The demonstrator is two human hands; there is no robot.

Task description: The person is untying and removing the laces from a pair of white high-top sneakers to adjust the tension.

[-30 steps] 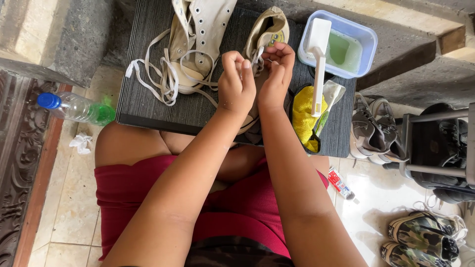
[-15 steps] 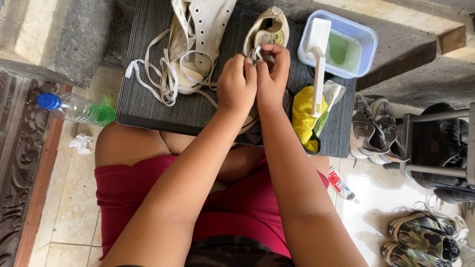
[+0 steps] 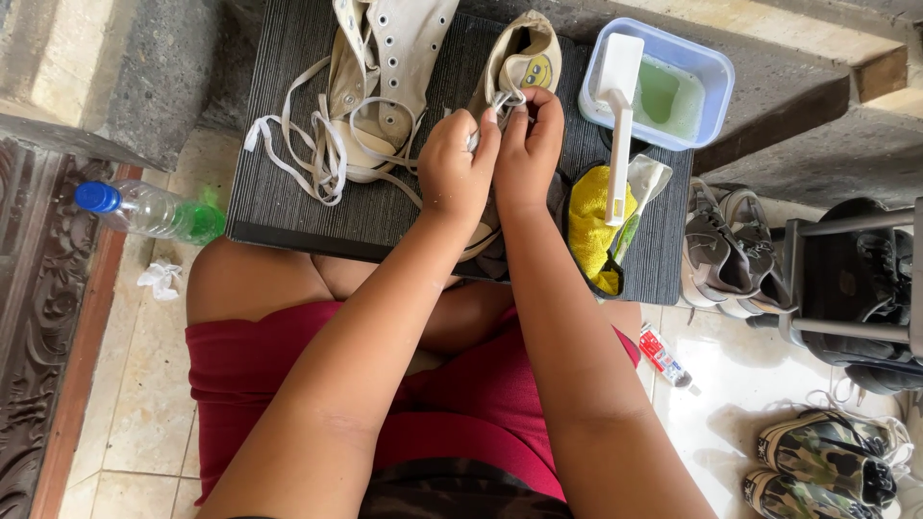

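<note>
Both hands have closed in together since a second ago, when the fingers were looser. Work sits on a dark ribbed mat (image 3: 288, 207) over pale floor tiles (image 3: 125, 384), stone behind. Left hand (image 3: 460, 178) and right hand (image 3: 529, 154) press side by side, fingertips pinching a lace (image 3: 502, 100) at the open top of a worn canvas shoe (image 3: 524, 58) lying on the mat.

Off-white canvas shoe (image 3: 514, 72) looks matt and worn, its laces (image 3: 308, 159) woven cloth. At two o'clock, the tub (image 3: 707, 72) is glossy translucent plastic; the mat (image 3: 288, 202) is ribbed, matt.
</note>
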